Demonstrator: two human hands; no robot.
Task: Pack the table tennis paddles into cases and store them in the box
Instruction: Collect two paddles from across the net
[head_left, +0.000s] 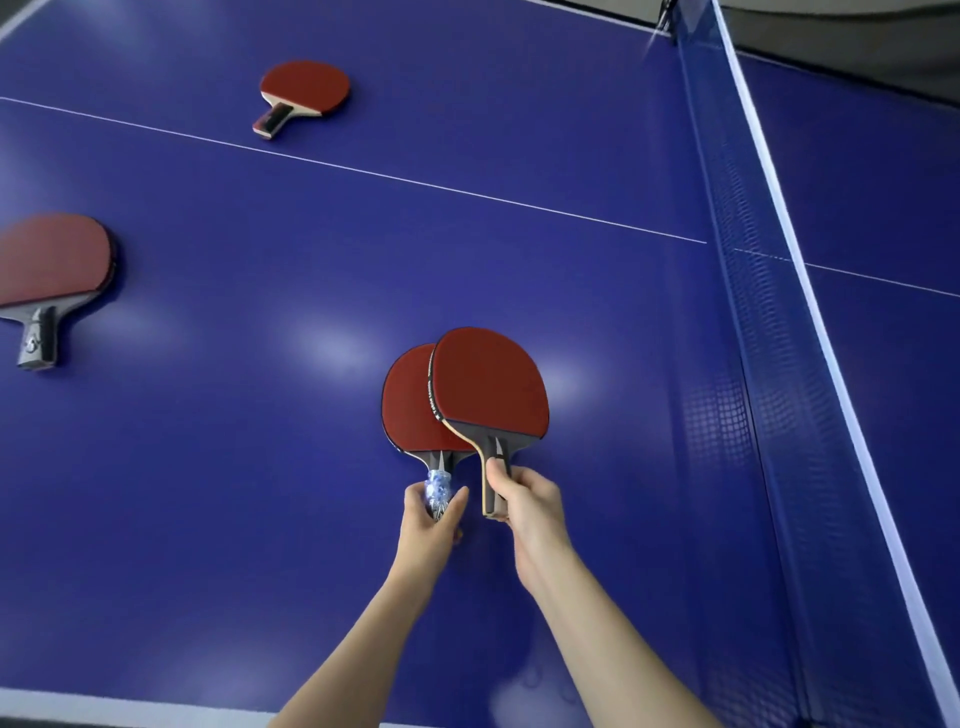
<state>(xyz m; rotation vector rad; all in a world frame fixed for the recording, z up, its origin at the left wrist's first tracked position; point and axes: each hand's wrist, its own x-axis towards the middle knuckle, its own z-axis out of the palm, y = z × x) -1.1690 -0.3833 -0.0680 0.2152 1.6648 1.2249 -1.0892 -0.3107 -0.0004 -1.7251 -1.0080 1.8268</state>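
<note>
Left hand grips the taped paddle; right hand grasps the overlapping paddle above the table.

Blue table carries a far paddle and a left paddle

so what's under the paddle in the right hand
Under the red-rubber paddle in the right hand is a second red paddle with a blue-wrapped handle, held by the left hand. Its right part is covered.

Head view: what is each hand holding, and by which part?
Left hand grips the red paddle with blue-patterned handle by that handle; right hand grips the red paddle with dark handle likewise.
</note>
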